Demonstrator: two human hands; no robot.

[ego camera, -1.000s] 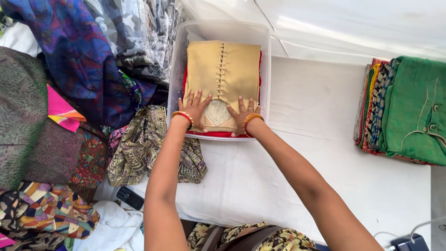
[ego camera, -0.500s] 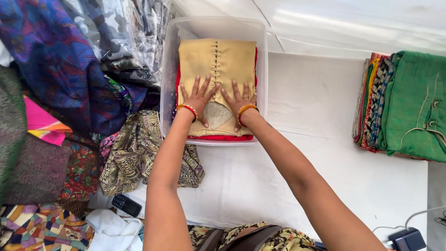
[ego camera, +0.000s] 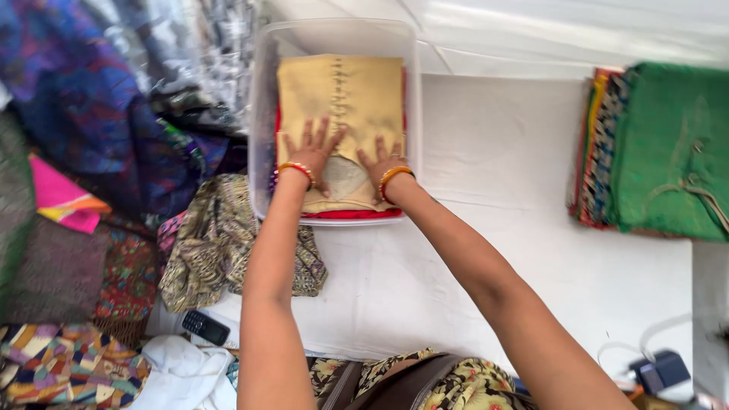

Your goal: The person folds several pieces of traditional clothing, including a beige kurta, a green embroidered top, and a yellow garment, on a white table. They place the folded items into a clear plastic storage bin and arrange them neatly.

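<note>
Nearest me, both forearms extended forward over the white sheet (ego camera: 486, 250), roughly parallel, converging slightly at the wrists. My left hand (ego camera: 311, 152) lay flat, fingers spread, palm down on the near end of the folded tan blouse (ego camera: 342, 99). My right hand (ego camera: 382, 163) lay beside it in the same pose. Neither grip was clenched: both were released and open, pressing, grasping nothing. The blouse sat inside the clear plastic box (ego camera: 262, 114), on top of a red garment (ego camera: 353, 215). Judged step: flattening the blouse into the box. The next move would call for even downward pressure, then a straight lift clear of the fabric.
</note>
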